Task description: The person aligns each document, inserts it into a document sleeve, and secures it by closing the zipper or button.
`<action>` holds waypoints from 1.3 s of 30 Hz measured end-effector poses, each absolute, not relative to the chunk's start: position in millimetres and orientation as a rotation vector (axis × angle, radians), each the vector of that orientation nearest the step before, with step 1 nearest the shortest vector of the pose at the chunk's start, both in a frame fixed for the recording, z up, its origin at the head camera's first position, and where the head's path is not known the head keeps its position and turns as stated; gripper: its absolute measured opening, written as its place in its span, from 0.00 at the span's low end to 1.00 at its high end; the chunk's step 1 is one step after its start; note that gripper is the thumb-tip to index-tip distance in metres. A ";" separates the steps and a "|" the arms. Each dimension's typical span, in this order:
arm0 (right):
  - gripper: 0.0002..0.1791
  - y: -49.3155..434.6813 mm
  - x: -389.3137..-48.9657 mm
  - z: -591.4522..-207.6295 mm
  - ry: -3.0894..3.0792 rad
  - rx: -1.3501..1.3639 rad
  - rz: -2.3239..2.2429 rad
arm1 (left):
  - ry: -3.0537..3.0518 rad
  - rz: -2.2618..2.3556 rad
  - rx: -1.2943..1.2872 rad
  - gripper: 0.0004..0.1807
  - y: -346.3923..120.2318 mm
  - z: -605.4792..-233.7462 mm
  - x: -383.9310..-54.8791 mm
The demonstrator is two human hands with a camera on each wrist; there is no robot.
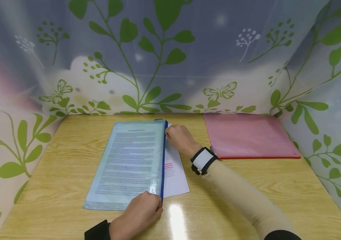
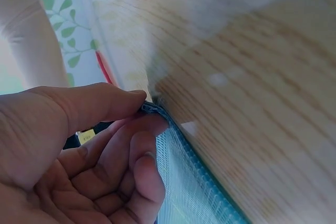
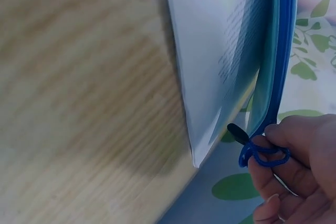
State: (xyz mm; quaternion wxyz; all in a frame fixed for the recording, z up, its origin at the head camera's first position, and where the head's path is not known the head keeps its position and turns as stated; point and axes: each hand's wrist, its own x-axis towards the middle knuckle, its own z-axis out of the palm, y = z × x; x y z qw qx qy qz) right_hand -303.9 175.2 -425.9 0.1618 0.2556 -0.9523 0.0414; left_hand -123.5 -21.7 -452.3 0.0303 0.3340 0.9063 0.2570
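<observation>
In the head view, a flat, translucent light-blue mesh pouch with a dark-blue zip edge (image 1: 107,204) lies on the pale wood-grain table (image 1: 77,146), a printed page showing through it. The left hand (image 1: 141,213) is at the pouch's near right corner, the right hand (image 1: 180,136) at its far right corner. A white printed paper sheet with pink-marked lines (image 1: 174,183) juts past its right edge; whether it comes from inside or beneath, I cannot tell. Right of the pouch, well apart, lies a flat pink pouch with a red edge (image 1: 248,136).

In the left wrist view, thumb and forefinger pinch the blue pouch's corner, the other fingers curled.

In the right wrist view, thumb and forefinger pinch the zip edge's end beside a thin blue cord loop (image 3: 273,157).

Handling this edge well probably means keeping it taut between both pinches, with the sheet clear of the zip.

Count: two pouches, one blue, one pink; two hands; one cord loop; at least one jutting sheet, the full number hidden.
</observation>
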 end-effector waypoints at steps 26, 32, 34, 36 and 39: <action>0.09 198.8 -345.3 -425.2 -2.807 0.441 0.552 | 2.635 0.876 1.106 0.12 -28.5 -454.0 -131.2; 0.09 197.8 -349.8 -425.0 -2.811 0.427 0.579 | 2.633 0.869 1.084 0.12 -29.9 -453.7 -130.2; 0.09 197.3 -350.8 -424.7 -2.814 0.418 0.584 | 2.635 0.861 1.081 0.12 -30.4 -454.0 -130.0; 0.09 196.6 -351.6 -424.3 -2.816 0.414 0.576 | 2.641 0.857 1.081 0.13 -30.9 -454.3 -129.8; 0.09 195.4 -353.0 -424.2 -2.816 0.417 0.569 | 2.642 0.861 1.078 0.13 -31.9 -454.7 -129.3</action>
